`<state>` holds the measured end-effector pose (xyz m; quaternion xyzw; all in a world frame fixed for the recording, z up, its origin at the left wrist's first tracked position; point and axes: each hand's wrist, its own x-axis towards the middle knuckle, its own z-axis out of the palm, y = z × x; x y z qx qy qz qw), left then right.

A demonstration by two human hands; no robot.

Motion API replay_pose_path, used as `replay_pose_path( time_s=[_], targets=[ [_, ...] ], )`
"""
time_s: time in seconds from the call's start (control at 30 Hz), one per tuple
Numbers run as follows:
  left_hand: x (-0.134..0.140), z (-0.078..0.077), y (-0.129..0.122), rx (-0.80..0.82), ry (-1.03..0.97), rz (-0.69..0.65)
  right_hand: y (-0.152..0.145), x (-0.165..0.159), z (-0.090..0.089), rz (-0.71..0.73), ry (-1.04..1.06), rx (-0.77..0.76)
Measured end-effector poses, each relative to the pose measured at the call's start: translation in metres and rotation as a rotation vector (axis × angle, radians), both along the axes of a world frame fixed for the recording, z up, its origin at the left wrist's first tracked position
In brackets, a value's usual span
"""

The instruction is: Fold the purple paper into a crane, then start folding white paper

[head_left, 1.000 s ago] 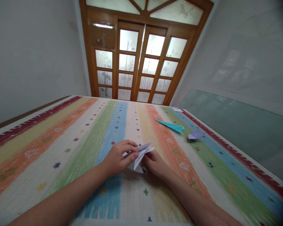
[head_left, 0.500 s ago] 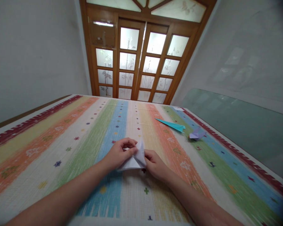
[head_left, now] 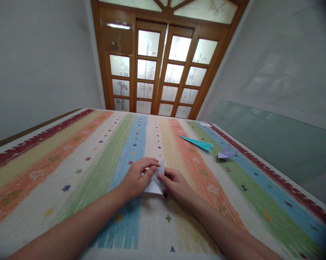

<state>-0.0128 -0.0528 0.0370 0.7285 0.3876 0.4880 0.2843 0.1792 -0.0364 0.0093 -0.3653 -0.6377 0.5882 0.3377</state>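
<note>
A small sheet of folded white paper [head_left: 153,187] is held between both hands just above the striped cloth. My left hand [head_left: 137,177] grips its left side, thumb on the near face and fingers behind the upper part. On the right edge, my right hand [head_left: 176,183] pinches the paper between thumb and curled fingers. One pointed corner stands up between the hands, and a flat flap spreads toward me below. The fingers partly hide the folds.
A turquoise paper plane [head_left: 198,143] lies beyond my right hand. Beside it rests a folded purple paper piece [head_left: 227,154]. The striped tablecloth [head_left: 98,173] covers the table. A greenish glass panel [head_left: 274,141] stands along the right, and wooden doors [head_left: 163,68] rise behind.
My right thumb has moved up and left onto the paper's front. The upright part looks narrower, and its right side is drawn in toward my left hand.
</note>
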Motion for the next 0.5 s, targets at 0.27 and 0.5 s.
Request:
replay_pose_path(
  time_s=[0.27,0.5],
  targets=[
    [-0.018,0.005,-0.002,0.423,0.265,0.067,0.009,0.007,0.011,-0.271,0.154,0.125],
    [-0.013,0.002,0.0,0.001,0.008,0.023,0.008,0.009,0.002,-0.22,0.057,0.201]
  ],
)
